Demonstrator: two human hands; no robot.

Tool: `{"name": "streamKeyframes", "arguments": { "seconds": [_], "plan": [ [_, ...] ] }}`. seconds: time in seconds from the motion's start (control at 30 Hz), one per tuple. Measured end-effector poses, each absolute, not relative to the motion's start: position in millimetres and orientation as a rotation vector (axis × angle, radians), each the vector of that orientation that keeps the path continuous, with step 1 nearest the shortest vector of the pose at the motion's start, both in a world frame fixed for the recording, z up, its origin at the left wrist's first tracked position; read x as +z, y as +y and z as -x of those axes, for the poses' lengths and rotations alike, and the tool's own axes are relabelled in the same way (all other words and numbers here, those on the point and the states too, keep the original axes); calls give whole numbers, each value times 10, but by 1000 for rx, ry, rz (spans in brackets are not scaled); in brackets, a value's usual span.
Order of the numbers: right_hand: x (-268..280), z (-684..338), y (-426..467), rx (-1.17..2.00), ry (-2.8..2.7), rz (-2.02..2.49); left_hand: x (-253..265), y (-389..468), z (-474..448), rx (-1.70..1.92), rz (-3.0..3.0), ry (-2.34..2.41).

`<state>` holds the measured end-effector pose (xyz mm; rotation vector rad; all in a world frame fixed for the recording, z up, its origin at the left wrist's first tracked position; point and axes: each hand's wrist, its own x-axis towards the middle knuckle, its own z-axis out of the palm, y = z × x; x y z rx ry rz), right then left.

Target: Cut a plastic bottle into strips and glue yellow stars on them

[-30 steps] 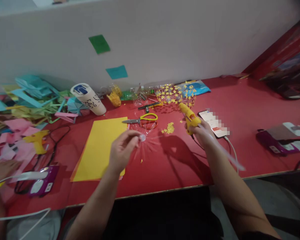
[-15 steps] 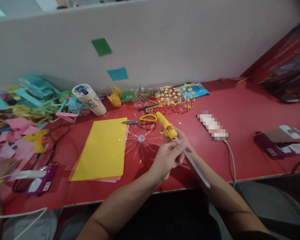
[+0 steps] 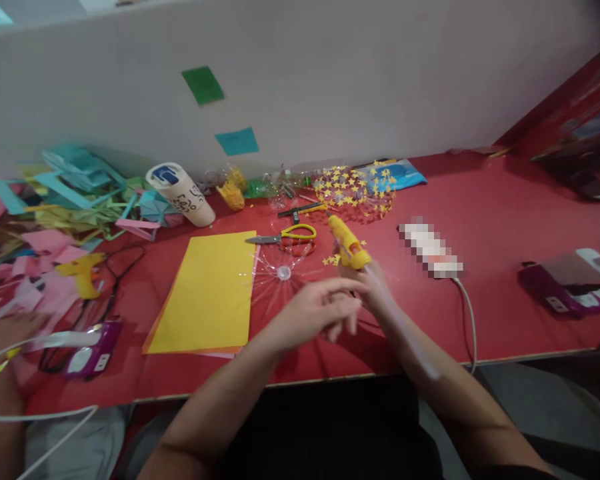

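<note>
My right hand [image 3: 373, 285] is wrapped round a yellow hot glue gun [image 3: 349, 245], its nozzle pointing up and away from me. A long clear glue stick [image 3: 405, 327] juts from the gun's rear over my right forearm, blurred by motion. Beside it, my left hand [image 3: 325, 308] holds nothing; its fingers are loosely bent and apart. Left of the gun lies a clear plastic bottle base cut into spread strips [image 3: 284, 273]. Yellow-handled scissors [image 3: 283, 237] rest behind it, over a stack of yellow paper [image 3: 205, 293]. Small yellow stars [image 3: 331, 259] lie near the gun.
Clear plastic covered in yellow stars [image 3: 343, 187] stands by the wall. A white cup [image 3: 183, 193] and folded paper strips [image 3: 80, 183] are at left, near another glue gun [image 3: 84, 273], a purple power strip [image 3: 93, 350] and another person's arm [image 3: 3, 373]. A cabled, blurred-out device [image 3: 430, 250] lies right.
My left hand has let go of the glue stick and moved slightly left, fingers opening. The glue gun in my right hand has shifted a little to the right.
</note>
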<state>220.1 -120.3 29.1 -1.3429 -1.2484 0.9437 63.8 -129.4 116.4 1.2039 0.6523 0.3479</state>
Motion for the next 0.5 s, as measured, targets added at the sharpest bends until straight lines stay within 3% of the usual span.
{"name": "streamKeyframes", "arguments": {
  "seconds": [0.23, 0.33, 0.5],
  "plan": [
    [446, -2379, -1025, 1092, -993, 1292, 893, -521, 478, 1211, -1526, 1417],
    [366, -2452, -890, 1038, -1132, 1392, 548, -378, 619, 1068, -1402, 1569],
    [161, -2551, -800, 994, -1165, 1537, 237, -453, 365, 949, -1188, 1383]
  ]
}}
